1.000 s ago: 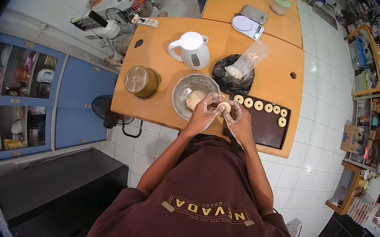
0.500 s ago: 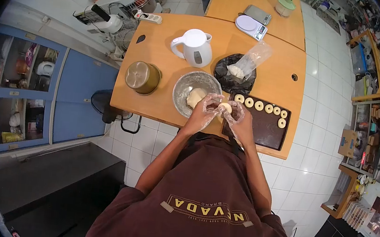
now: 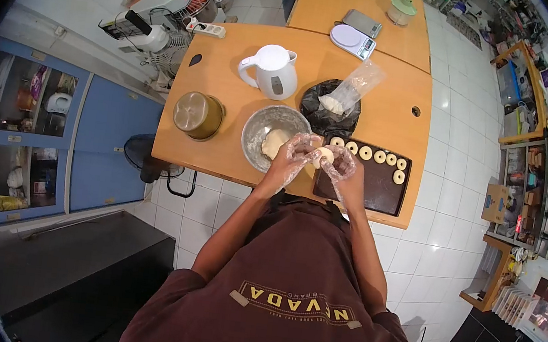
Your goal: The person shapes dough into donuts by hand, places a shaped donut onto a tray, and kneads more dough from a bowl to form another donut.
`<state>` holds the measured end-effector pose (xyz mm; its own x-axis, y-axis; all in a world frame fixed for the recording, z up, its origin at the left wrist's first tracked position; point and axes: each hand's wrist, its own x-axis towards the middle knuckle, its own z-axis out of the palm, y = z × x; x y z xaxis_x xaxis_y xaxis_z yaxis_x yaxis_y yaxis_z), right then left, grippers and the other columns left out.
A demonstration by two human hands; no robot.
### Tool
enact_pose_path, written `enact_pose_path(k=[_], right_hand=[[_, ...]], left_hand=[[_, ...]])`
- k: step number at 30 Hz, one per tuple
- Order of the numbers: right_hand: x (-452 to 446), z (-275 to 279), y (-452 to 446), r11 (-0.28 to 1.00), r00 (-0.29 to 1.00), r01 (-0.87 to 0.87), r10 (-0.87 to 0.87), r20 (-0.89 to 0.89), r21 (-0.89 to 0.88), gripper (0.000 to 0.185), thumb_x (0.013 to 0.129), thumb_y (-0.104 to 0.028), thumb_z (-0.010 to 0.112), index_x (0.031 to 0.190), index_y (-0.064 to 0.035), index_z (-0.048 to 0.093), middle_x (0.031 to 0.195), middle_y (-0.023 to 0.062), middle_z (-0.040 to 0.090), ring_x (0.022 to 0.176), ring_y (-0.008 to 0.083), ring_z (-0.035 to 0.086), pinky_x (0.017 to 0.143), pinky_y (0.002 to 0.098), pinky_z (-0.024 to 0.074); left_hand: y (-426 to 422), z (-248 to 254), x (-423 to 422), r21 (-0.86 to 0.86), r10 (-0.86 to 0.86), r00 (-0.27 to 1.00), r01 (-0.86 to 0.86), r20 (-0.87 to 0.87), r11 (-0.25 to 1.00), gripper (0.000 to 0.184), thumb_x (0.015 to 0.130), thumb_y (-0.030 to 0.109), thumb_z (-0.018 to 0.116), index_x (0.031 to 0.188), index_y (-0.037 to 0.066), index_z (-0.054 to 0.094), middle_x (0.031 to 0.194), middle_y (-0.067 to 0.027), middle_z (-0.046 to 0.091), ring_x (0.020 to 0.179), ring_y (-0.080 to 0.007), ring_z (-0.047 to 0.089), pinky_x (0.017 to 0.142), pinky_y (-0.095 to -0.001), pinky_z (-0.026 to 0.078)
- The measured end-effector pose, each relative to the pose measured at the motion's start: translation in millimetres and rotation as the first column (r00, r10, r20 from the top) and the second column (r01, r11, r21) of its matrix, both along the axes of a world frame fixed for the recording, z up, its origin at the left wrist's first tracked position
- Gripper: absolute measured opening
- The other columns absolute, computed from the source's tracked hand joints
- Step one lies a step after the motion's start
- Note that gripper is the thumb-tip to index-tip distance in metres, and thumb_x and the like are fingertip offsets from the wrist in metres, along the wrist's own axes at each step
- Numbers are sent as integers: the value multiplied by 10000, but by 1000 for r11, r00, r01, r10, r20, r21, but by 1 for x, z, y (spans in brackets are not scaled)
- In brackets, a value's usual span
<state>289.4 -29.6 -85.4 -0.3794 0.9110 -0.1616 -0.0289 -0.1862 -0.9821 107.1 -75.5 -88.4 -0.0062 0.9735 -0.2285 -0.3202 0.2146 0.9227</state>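
A small pale dough ring (image 3: pixel 326 155) is held between my two hands, above the gap between bowl and tray. My left hand (image 3: pixel 297 155), dusted with flour, pinches it from the left; my right hand (image 3: pixel 345 174), floury too, grips it from the right. Just left of my hands a metal mixing bowl (image 3: pixel 249 134) holds a lump of dough (image 3: pixel 275 143). To the right, partly behind my right hand, lies a dark baking tray (image 3: pixel 380 190). Several dough rings (image 3: pixel 380 157) line its far edge, and one sits lower at its right side.
Beyond the bowl stand a white electric kettle (image 3: pixel 275 76) and a black plastic bag (image 3: pixel 314 111) with a clear bag of white powder (image 3: pixel 350 95). An upturned brown pot (image 3: pixel 196 115) is at the left. A kitchen scale (image 3: pixel 352 39) lies at the back.
The whole view has shifted slightly, with the table now a little further left. Both hands still hold the dough ring at nearly the same spot over the table.
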Motion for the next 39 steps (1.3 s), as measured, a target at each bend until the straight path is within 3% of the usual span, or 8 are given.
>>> enact_pose_path(k=[5, 8, 15, 18, 21, 27, 30, 39], right_hand=[[-1, 10, 0, 997, 998, 62, -62, -5, 40, 262, 955, 5, 706, 1213, 17, 660, 1095, 66, 709, 980, 94, 658, 869, 270, 530], [-1, 1, 0, 996, 1000, 2, -5, 29, 91, 270, 951, 27, 681, 1220, 25, 654, 1096, 67, 711, 986, 101, 660, 872, 272, 530], [-2, -12, 4, 994, 991, -86, 79, 105, 61, 324, 932, 62, 661, 1252, 17, 644, 1067, 50, 707, 966, 107, 653, 868, 273, 530], [-6, 1, 2, 1000, 998, 5, -4, -69, 11, 313, 939, 65, 664, 1247, 7, 648, 1075, 45, 703, 969, 103, 651, 873, 268, 527], [-6, 12, 3, 1000, 999, 10, -10, -37, -7, 301, 950, 68, 660, 1244, 3, 647, 1095, 45, 696, 985, 98, 646, 882, 261, 521], [-2, -5, 7, 999, 998, -45, 46, -33, 26, 289, 964, 51, 655, 1250, 15, 632, 1123, 44, 688, 996, 87, 642, 893, 253, 516], [-2, -9, 7, 999, 999, -45, 45, -13, 6, 281, 962, 41, 670, 1240, 15, 635, 1111, 42, 693, 987, 86, 643, 879, 248, 517], [-1, -4, 11, 998, 999, -45, 45, 0, 43, 252, 934, 19, 719, 1182, 8, 672, 1018, 32, 719, 917, 80, 656, 822, 248, 525]], left_hand=[[-2, -15, 3, 113, -37, 996, 28, 80, 993, 451, 976, 84, 684, 1393, 6, 531, 1261, -101, 632, 1179, -166, 605, 1023, -320, 500], [-1, -10, 0, 64, -53, 999, 54, -14, 996, 496, 958, 65, 697, 1415, 11, 511, 1290, -101, 617, 1203, -179, 598, 1044, -338, 494], [2, -12, 4, 94, -33, 998, 27, 59, 995, 535, 962, 28, 700, 1444, 25, 469, 1378, -113, 572, 1263, -202, 571, 1075, -366, 479], [2, -13, 1, 104, -21, 1000, 20, 16, 994, 528, 963, 12, 693, 1442, 28, 472, 1360, -119, 594, 1273, -212, 576, 1073, -367, 481], [4, -12, 1, 108, -43, 991, 56, -124, 993, 519, 973, 10, 675, 1448, 25, 467, 1329, -119, 619, 1286, -220, 574, 1054, -361, 496], [7, 4, 1, 189, 42, 862, 63, -504, 980, 421, 970, -22, 644, 1372, 28, 526, 1193, -98, 685, 1099, -181, 666, 941, -311, 535], [8, -3, -1, 67, 22, 999, -24, 32, 997, 488, 957, 7, 683, 1417, 5, 521, 1217, -100, 679, 1107, -175, 653, 1014, -321, 509], [7, -3, -8, -23, -115, 987, 113, -114, 993, 426, 943, 16, 710, 1346, -10, 574, 1236, -93, 666, 1140, -166, 642, 1014, -323, 517]])
